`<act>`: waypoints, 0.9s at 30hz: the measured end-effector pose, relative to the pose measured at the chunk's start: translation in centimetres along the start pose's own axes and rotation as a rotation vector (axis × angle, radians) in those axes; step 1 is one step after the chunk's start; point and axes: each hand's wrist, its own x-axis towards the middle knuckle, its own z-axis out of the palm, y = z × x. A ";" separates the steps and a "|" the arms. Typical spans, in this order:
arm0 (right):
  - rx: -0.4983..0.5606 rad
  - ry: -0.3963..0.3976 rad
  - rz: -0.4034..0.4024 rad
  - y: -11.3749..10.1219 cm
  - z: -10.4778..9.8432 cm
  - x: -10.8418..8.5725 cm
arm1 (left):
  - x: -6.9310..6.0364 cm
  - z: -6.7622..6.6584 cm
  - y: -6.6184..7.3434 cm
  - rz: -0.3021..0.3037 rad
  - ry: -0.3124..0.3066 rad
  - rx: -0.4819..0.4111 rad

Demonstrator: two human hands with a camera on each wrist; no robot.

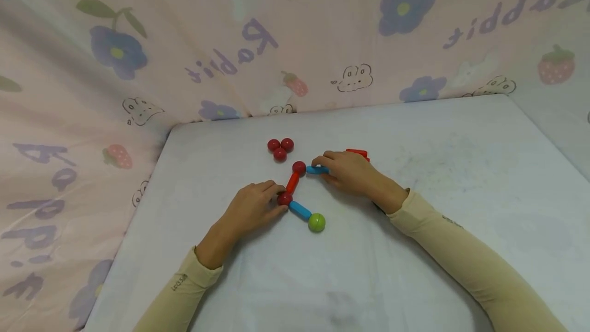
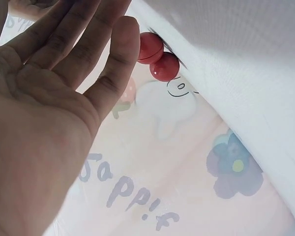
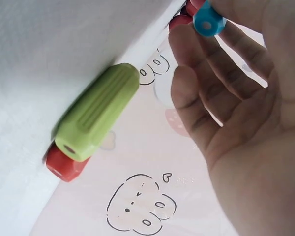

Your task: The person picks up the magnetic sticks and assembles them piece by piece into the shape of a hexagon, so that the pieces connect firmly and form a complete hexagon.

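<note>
My left hand (image 1: 253, 208) grips a red ball (image 1: 285, 199) at the bend of a joined chain. From that ball a red stick (image 1: 292, 183) runs up to another red ball (image 1: 299, 168), and a blue stick (image 1: 300, 210) runs down to a green ball (image 1: 316, 222). My right hand (image 1: 351, 172) pinches a second blue stick (image 1: 317, 170), its tip close to the upper red ball; whether they touch I cannot tell. In the right wrist view the blue stick (image 3: 208, 20) shows end-on between thumb and fingers (image 3: 187, 44).
Three loose red balls (image 1: 280, 154) sit together behind the chain. Red sticks (image 1: 357, 152) lie just beyond my right hand; the right wrist view shows a green stick (image 3: 98, 110) beside a red one (image 3: 66, 164). Printed curtains border the white table (image 1: 221, 147).
</note>
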 end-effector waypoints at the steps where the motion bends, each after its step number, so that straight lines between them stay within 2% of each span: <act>1: -0.004 -0.006 -0.001 0.1 -0.1 0.1 | 0.1 0.0 0.0 -0.002 0.004 -0.005; 12: -0.025 0.000 -0.027 0.7 -0.2 0.2 | 0.3 0.2 0.3 -0.002 0.033 -0.022; 27: -0.050 0.011 -0.031 0.0 0.3 0.9 | 0.0 -0.2 -0.1 -0.017 0.000 -0.035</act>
